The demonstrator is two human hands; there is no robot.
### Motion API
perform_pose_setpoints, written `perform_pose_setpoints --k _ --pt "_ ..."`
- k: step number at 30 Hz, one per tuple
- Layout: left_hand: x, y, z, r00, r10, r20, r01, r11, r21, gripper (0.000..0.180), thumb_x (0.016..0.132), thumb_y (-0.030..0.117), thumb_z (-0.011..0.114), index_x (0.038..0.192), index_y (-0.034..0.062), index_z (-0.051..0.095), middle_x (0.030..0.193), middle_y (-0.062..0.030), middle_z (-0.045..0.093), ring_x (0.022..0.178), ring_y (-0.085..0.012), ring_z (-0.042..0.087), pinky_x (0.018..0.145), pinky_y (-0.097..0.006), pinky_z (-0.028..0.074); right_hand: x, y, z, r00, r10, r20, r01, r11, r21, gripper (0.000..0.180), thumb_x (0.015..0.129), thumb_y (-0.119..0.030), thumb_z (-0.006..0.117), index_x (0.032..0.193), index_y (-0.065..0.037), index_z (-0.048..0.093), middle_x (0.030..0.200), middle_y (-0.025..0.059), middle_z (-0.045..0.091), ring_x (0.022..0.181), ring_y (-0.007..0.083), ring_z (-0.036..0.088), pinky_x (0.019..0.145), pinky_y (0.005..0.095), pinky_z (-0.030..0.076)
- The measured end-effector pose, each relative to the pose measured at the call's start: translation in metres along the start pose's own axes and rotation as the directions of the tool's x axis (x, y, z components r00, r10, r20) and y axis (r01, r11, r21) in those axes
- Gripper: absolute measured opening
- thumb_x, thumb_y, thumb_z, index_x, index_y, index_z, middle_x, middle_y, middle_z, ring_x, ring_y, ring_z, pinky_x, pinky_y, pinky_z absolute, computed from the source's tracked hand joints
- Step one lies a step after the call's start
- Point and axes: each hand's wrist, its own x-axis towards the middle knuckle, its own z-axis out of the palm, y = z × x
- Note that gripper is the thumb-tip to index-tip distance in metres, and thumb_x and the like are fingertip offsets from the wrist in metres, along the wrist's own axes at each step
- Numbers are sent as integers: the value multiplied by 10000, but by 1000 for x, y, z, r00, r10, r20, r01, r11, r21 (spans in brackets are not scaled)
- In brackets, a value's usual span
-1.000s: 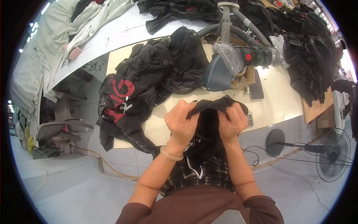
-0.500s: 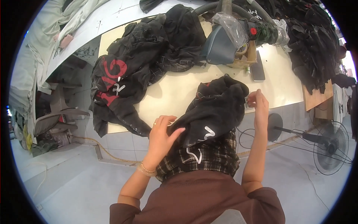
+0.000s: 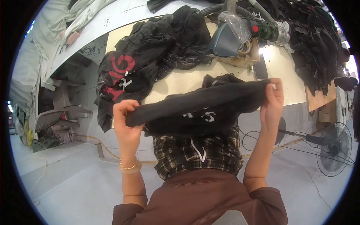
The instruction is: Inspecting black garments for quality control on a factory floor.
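Observation:
A black garment (image 3: 202,99) with white marks is stretched out in front of me, over the near edge of the table and my lap. Its left end is pinched in my left hand (image 3: 126,119), the thumb below and the fingers curled over. My right hand (image 3: 274,97) grips the other end, a little higher. Between the hands the cloth forms a long, nearly straight band, its lower part hanging down. Farther left on the table lies a heap of dark garments (image 3: 150,52) with red lettering and white marks.
A blue-grey machine head (image 3: 225,39) with a hose stands at the back beside a cardboard box (image 3: 243,60). A dark flat object (image 3: 261,69) lies close by. Black garments (image 3: 317,56) hang at the right above a fan (image 3: 333,150). A chair (image 3: 62,107) stands left.
Both hands have closed on the black garment and drawn it out sideways into a band. My left hand moved left and up, my right hand slightly right and up.

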Motion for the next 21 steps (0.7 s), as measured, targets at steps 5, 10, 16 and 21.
perform_pose_setpoints --k 5,10,16,21 --pt "8 -3 29 905 -130 405 61 982 180 298 793 -32 719 1087 6 687 990 -102 712 845 -150 670 761 -297 516 45 15 -11 966 -221 -133 47 659 -750 161 952 -94 664 1065 -25 572 912 51 640 799 157 611 736 297 486" --pt "-12 -45 88 789 -526 318 570 819 -59 144 949 61 626 1053 -20 683 846 -44 696 736 -75 609 661 -233 511 5 44 13 964 -265 16 148 485 -862 180 879 -129 721 924 -21 584 845 71 570 750 221 541 685 341 453" --pt "-11 -33 96 795 -457 399 605 638 -475 104 966 79 645 1009 -6 685 903 -13 683 750 -37 586 658 -197 492 -73 61 93 891 -96 444 410 593 -693 289 775 -161 824 889 -14 603 886 87 598 815 240 590 735 325 477" --pt "-1 -21 96 854 -315 415 484 774 -408 79 958 62 658 973 -14 676 911 8 667 799 -34 561 726 -198 458 -59 67 99 917 58 394 202 785 -585 231 795 -78 783 950 20 642 890 87 626 826 228 619 746 306 485"
